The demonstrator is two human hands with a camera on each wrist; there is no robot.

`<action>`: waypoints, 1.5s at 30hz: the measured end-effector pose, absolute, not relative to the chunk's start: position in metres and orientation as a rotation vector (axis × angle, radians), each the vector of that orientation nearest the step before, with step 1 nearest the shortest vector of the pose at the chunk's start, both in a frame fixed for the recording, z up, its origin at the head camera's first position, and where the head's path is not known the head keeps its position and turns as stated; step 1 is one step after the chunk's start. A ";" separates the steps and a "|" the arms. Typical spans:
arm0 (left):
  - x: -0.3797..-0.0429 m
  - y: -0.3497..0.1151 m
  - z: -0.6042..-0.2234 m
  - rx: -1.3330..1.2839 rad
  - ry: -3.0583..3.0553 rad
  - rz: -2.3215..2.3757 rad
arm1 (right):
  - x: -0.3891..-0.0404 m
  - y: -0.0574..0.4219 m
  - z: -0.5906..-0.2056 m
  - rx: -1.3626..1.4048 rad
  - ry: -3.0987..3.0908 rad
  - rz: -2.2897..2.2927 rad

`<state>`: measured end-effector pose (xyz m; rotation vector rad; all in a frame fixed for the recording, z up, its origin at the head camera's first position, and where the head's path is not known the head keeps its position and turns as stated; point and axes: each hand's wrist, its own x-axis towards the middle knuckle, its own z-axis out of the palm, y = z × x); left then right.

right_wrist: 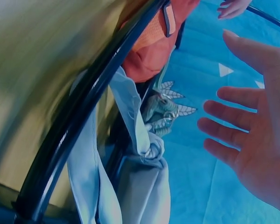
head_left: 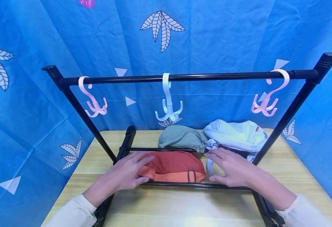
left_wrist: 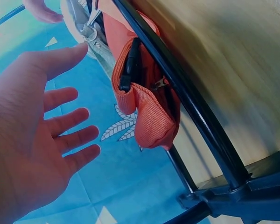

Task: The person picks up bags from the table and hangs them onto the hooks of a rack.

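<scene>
My left hand [head_left: 130, 170] hovers at the left end of a red-orange waist bag [head_left: 174, 162], fingers spread and holding nothing. The bag lies across the lower bars of a black rack; its orange strap and black buckle [left_wrist: 131, 65] show in the left wrist view. On the other side, my right hand [head_left: 232, 167] is held out with fingers apart, just right of the red bag and in front of a pale blue bag [head_left: 237, 135]. That bag's strap [right_wrist: 86, 163] hangs over the front lower bar. A grey-green bag [head_left: 183, 137] sits behind the red one.
The rack's top bar [head_left: 211, 76] carries a pink hook [head_left: 95, 107] at left, a light blue hook [head_left: 168, 110] mid-bar and another pink hook [head_left: 263, 105] at right. Slanted side posts flank both arms. A blue patterned curtain [head_left: 211, 37] hangs behind the wooden table [head_left: 183, 205].
</scene>
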<state>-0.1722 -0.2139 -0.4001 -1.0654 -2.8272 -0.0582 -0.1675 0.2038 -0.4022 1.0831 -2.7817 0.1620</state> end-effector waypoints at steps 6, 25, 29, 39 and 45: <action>-0.173 -0.214 -0.404 -1.069 -2.840 -0.095 | -0.169 0.193 -0.407 1.117 -2.791 0.201; -0.173 -0.212 -0.413 -1.081 -2.866 -0.100 | -0.171 0.165 -0.437 1.274 -2.706 0.193; -0.174 -0.211 -0.415 -1.097 -2.859 -0.111 | -0.170 0.160 -0.441 1.298 -2.741 0.204; -0.176 -0.210 -0.421 -1.112 -2.834 -0.133 | -0.170 0.148 -0.448 1.265 -2.809 0.230; -0.177 -0.208 -0.425 -1.122 -2.819 -0.127 | -0.172 0.141 -0.451 1.272 -2.794 0.232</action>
